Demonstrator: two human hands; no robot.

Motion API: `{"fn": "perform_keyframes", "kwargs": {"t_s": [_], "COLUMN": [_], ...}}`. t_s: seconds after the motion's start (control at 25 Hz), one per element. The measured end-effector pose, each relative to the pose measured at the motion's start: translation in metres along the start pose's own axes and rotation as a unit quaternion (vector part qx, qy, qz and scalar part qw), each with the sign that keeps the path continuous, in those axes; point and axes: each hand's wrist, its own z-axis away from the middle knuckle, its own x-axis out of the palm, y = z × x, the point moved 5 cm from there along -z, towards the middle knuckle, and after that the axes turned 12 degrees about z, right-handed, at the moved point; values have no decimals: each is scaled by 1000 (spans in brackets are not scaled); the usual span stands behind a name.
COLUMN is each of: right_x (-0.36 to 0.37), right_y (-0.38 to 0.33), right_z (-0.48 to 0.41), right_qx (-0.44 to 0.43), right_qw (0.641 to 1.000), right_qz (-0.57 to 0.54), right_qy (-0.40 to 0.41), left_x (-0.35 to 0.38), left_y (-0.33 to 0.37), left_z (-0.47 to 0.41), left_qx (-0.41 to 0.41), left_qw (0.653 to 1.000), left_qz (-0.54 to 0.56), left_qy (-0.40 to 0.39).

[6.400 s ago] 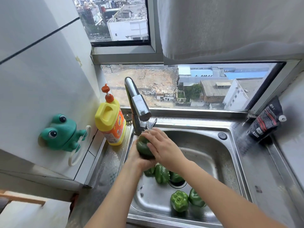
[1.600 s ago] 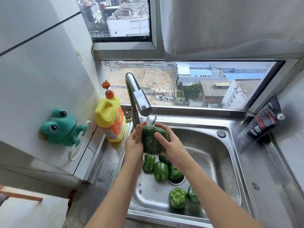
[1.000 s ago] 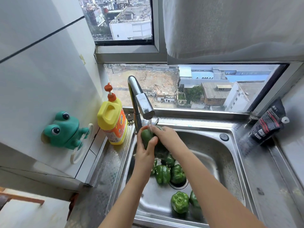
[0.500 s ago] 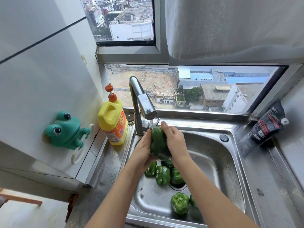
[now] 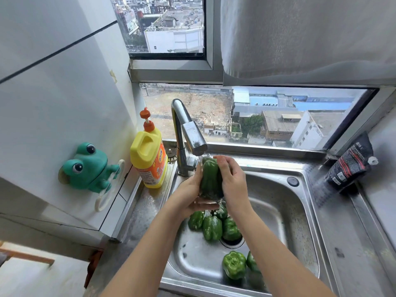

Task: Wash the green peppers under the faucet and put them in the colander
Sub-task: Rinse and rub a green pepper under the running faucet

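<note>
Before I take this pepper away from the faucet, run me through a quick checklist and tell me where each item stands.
1. Grip: left hand and right hand curl round the held pepper: ok.
2. Water from the faucet runs over it: ok.
3. Every side rinsed: cannot tell.
4. A colander ready: not ok, none in view.
5. The sink drain open: cannot tell, loose peppers crowd it.

The faucet [image 5: 188,129] stands at the back left corner of the sink [image 5: 285,202]. A bottle [image 5: 150,159] stands on the surface left of it, and a frog holder [image 5: 87,168] sits on the wall farther left. One pepper [image 5: 211,179] is under the spout; other peppers [image 5: 212,227] lie in the sink below. A pouch [image 5: 348,163] leans at far right.
</note>
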Motion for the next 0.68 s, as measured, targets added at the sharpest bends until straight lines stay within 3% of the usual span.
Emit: {"fn": "perform_keyframes", "kwargs": {"t_s": [0.08,0.24,0.36,0.44,0.52,0.6,0.68], "right_x": [-2,1,3,5,13,23,29], "right_y": [-5,1,1,-3,-11,-18,-14], "right_z": [-5,-14,-14,-10,2,19,28], "right_qx": [-3,140,148,70,-80,-262,-360], "right_qw": [999,964,980,991,984,938,882], "right_qz": [16,105,46,63,139,224,304], "right_qy": [-45,-199,-126,-90,-82,-46,9], "left_x": [-4,-16,-18,-15,-16,-12,-5], "left_y": [0,-4,-4,0,0,-5,-7], "left_z": [-1,-4,-7,-8,-11,-13,-13], "left_qx": [8,129,168,135,68,-24,-54], "left_qw": [999,989,974,974,984,968,933], "left_qz": [36,47,109,167,166,246,355], "left_qy": [-32,-45,-101,-76,22,36,16]}}
